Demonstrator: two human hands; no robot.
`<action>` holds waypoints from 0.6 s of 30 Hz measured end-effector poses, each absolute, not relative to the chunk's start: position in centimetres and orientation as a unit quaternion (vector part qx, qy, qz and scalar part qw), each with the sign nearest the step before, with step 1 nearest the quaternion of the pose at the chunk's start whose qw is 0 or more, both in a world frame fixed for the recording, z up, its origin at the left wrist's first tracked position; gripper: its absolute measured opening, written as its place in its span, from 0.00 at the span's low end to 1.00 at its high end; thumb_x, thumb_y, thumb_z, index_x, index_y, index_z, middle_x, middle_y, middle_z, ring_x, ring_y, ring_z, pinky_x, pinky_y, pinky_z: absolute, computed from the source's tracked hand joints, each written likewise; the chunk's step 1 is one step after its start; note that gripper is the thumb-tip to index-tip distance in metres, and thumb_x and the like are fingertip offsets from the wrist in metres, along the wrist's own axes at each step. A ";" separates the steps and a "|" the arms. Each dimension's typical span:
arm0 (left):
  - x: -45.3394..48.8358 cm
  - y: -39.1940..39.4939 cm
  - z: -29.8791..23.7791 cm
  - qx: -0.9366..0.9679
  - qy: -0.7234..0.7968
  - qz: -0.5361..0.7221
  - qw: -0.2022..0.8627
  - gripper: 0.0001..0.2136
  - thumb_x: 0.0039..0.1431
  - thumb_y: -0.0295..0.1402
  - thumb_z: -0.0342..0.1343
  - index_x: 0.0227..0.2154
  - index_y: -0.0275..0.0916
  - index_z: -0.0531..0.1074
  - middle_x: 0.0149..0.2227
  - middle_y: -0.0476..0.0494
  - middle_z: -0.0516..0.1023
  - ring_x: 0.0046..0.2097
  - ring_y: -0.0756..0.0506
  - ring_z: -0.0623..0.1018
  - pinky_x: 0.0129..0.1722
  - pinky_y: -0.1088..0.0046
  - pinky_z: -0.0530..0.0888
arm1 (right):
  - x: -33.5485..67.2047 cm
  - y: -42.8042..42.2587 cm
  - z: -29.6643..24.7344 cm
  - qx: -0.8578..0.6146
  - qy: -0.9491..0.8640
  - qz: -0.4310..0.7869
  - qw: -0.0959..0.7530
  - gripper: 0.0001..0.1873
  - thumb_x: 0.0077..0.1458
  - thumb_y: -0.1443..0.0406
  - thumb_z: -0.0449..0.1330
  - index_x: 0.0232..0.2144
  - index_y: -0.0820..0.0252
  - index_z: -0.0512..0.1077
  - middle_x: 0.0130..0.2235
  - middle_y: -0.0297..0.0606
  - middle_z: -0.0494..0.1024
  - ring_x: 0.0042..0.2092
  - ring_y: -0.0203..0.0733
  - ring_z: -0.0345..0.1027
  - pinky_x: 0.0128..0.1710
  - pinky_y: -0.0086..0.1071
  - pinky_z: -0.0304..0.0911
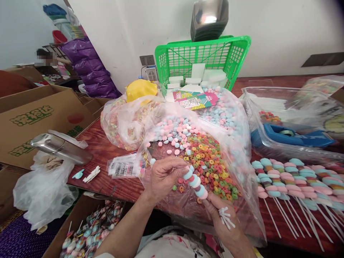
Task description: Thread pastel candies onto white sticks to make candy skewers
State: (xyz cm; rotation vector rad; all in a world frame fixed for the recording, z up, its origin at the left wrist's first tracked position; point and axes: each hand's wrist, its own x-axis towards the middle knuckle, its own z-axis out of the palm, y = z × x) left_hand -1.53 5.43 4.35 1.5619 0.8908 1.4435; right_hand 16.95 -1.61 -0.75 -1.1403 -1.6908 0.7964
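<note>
Between my hands is a candy skewer (195,182) of blue, pink and white marshmallow-like pieces with darker pieces between them, slanting down to the right. My left hand (162,175) pinches a blue piece at its upper end. Closed round the lower end is my right hand (224,218), with several white sticks (227,217) poking out between its fingers. Under and beyond the hands, colourful gummy rings (212,161) lie heaped on clear plastic sheeting. Loose pink and blue candy pieces (174,129) spread behind them.
Finished skewers (295,179) lie stacked at the right, near a clear bin (295,150) with a blue tape dispenser (298,136). A green basket (202,44) stands at the back. Left are a steel flask (61,148) and cardboard boxes (40,122). Below, a box holds more skewers (88,233).
</note>
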 end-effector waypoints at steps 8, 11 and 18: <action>-1.4 7.0 5.1 0.402 0.393 0.687 0.460 0.09 0.50 0.36 0.67 0.34 0.39 0.81 0.27 0.47 0.82 0.31 0.46 0.81 0.39 0.66 0.79 | 18.0 -2.3 -3.2 -0.484 -0.678 0.346 0.432 0.16 0.58 0.67 0.51 0.42 0.62 0.77 0.20 0.31 0.68 0.21 0.36 0.59 0.21 0.27 0.58; -0.5 6.8 4.5 0.380 0.379 0.659 0.526 0.12 0.51 0.39 0.66 0.36 0.38 0.80 0.28 0.45 0.83 0.32 0.44 0.83 0.40 0.62 0.79 | 17.9 -2.5 -3.7 -0.501 -0.675 0.342 0.420 0.16 0.58 0.66 0.51 0.42 0.61 0.77 0.20 0.30 0.66 0.21 0.36 0.58 0.22 0.27 0.59; 2.1 4.6 3.1 0.406 0.393 0.596 0.570 0.08 0.54 0.36 0.63 0.33 0.36 0.81 0.35 0.38 0.84 0.36 0.43 0.81 0.36 0.69 0.77 | 17.3 -2.4 -2.7 -0.493 -0.671 0.325 0.448 0.14 0.60 0.66 0.49 0.30 0.61 0.73 0.19 0.29 0.61 0.22 0.36 0.59 0.23 0.27 0.58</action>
